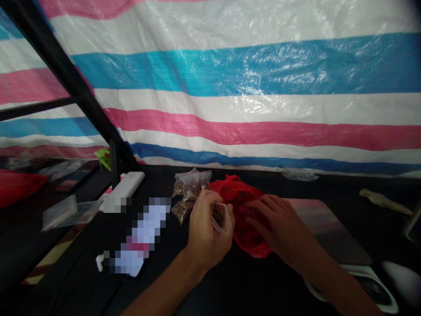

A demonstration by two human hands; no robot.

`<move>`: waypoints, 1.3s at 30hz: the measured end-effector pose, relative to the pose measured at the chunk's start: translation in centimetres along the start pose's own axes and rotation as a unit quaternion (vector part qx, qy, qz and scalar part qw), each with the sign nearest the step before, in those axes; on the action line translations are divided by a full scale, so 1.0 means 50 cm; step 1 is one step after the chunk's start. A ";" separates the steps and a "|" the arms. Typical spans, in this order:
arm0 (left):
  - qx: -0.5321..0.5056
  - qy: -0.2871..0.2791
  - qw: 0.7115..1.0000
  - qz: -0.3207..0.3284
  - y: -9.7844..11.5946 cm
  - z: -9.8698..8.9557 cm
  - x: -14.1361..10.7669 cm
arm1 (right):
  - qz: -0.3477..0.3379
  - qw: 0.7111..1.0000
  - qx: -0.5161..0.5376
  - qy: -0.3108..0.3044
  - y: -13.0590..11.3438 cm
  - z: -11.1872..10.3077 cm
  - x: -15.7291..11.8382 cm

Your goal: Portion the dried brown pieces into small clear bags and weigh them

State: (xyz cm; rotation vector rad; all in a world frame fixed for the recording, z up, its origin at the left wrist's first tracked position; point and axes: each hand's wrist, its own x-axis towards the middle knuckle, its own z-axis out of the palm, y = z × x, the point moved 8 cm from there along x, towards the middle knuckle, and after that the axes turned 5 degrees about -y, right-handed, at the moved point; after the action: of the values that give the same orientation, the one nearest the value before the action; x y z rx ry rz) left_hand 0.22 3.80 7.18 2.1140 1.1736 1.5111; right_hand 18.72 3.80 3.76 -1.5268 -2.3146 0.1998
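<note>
My left hand (210,230) is closed around a small clear zip bag (219,217), its mouth gaping upward and brown bits visible inside. To its right lies a crumpled red plastic bag (245,241). My right hand (274,224) reaches over the mouth of this bag, thumb and fingers stretched and apart. What the red bag contains is too dark to make out. Just behind my left hand, several filled zip bags (191,186) with brown dried pieces lie together on the black table (217,285).
A phone (141,239) lies left, near a white earbud (99,262) and a long white box (126,188). Clear empty bags (67,215) sit farther left. At right are a grey-pink flat panel (324,224), a white-rimmed object (371,285) and a black frame post (66,74) stands left.
</note>
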 end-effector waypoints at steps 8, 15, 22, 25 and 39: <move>-0.165 -0.235 0.950 -0.125 -0.021 0.093 -0.026 | -0.042 0.996 0.057 0.046 -0.038 -0.016 -0.010; -0.146 -0.240 0.953 -0.110 -0.044 0.108 -0.043 | -0.082 0.989 0.122 -0.017 -0.096 -0.032 -0.010; -0.106 -0.243 0.961 -0.074 -0.029 0.106 -0.046 | -0.026 0.977 0.210 0.032 -0.062 -0.048 -0.001; -0.085 -0.238 0.967 -0.039 -0.005 0.091 -0.035 | 0.050 0.960 0.246 0.128 0.008 -0.112 -0.018; -0.039 -0.345 0.934 -0.084 -0.018 0.114 -0.036 | 0.108 0.965 0.236 -0.026 0.232 -0.124 -0.061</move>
State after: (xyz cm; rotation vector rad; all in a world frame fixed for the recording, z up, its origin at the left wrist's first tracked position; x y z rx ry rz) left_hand 4.65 4.21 3.12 2.1409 0.9637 0.6242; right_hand 32.09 5.26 5.25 -1.5233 -1.9375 0.7940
